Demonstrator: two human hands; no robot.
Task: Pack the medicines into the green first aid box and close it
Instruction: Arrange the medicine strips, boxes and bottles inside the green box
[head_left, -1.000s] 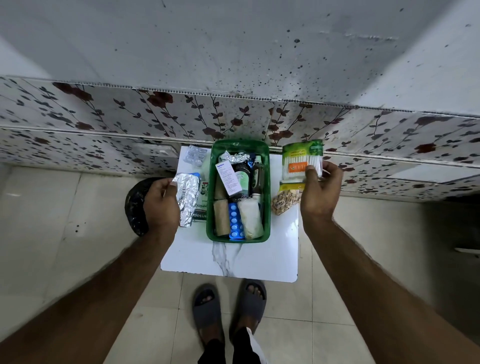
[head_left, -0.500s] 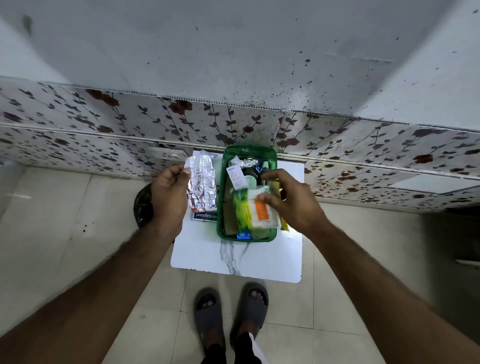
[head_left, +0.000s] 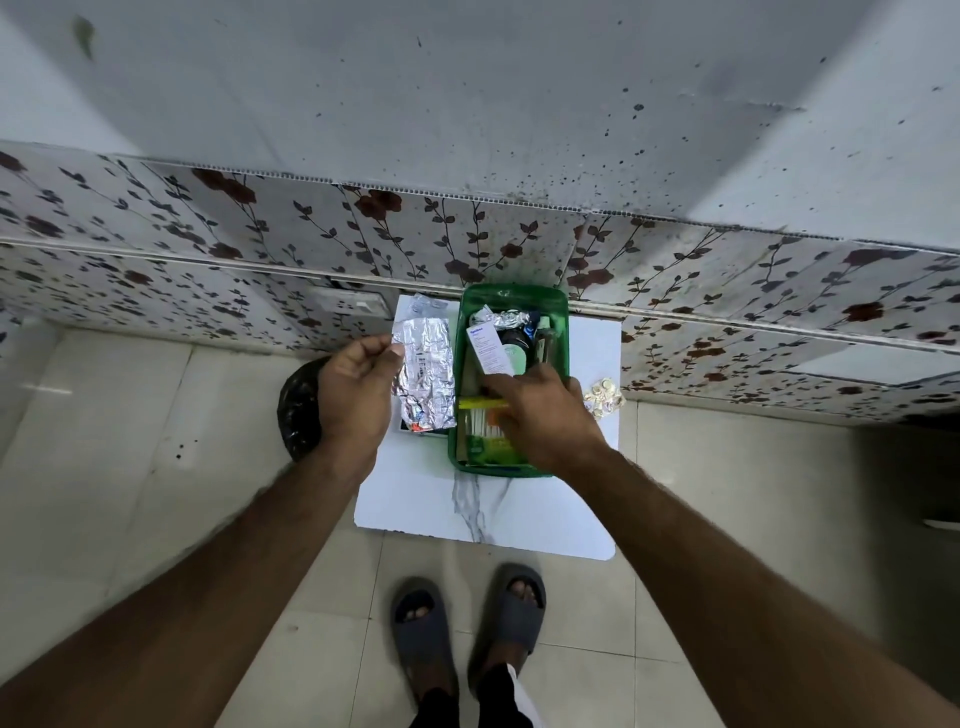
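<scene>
The green first aid box (head_left: 511, 296) stands open on a small white marble-look table (head_left: 488, 514), filled with bottles, a white carton (head_left: 488, 351) and foil strips. My right hand (head_left: 545, 415) is down inside the box, pressing a pack of cotton buds (head_left: 480, 428) into its near end. My left hand (head_left: 356, 389) holds a crumpled silver foil blister strip (head_left: 426, 374) up just left of the box. A clear blister pack (head_left: 426, 304) lies at the table's far left corner. A strip of pale tablets (head_left: 602, 395) lies right of the box.
The table stands against a flower-patterned wall panel (head_left: 363, 228) with a white switch plate (head_left: 345, 301). A black bag (head_left: 298, 410) sits on the tiled floor left of the table. My feet in grey slippers (head_left: 467, 623) are just in front of the table.
My right hand carried the cotton bud pack from the right of the box into it and now pushes it down. My left hand lifted the foil strip and keeps it beside the box.
</scene>
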